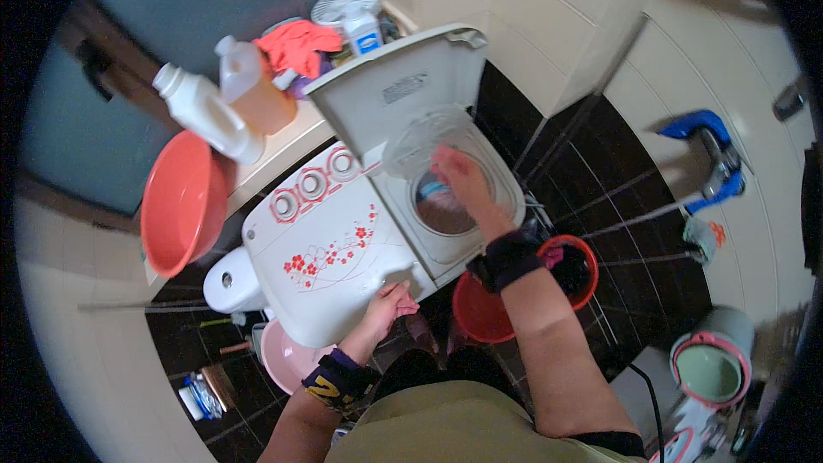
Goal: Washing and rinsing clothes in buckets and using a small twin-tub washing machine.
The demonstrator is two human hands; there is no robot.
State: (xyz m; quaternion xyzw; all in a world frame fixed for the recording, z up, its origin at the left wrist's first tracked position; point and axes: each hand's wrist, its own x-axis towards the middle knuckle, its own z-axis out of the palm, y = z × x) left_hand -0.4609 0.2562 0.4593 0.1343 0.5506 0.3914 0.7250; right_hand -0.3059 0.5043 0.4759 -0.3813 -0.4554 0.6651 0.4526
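A white twin-tub washing machine (343, 266) with red flowers on its cover stands in front of me. The grey lid (403, 77) over its spin tub is raised. Inside the round spin tub opening (446, 216) lies some pale and blue cloth, partly hidden by my arm. My right hand (460, 176) is over this opening, its fingers closed at the edge of a tilted clear plastic inner lid (424, 139). My left hand (391, 304) is by the machine's front edge, fingers curled together, with nothing visible in them.
Bottles (210, 113) and an orange-red cloth (300, 47) sit on the ledge behind the machine, beside a coral basin (182, 206). A red tub (484, 313) with dark clothes stands on the floor at right. A pink basin (287, 360) is at lower left.
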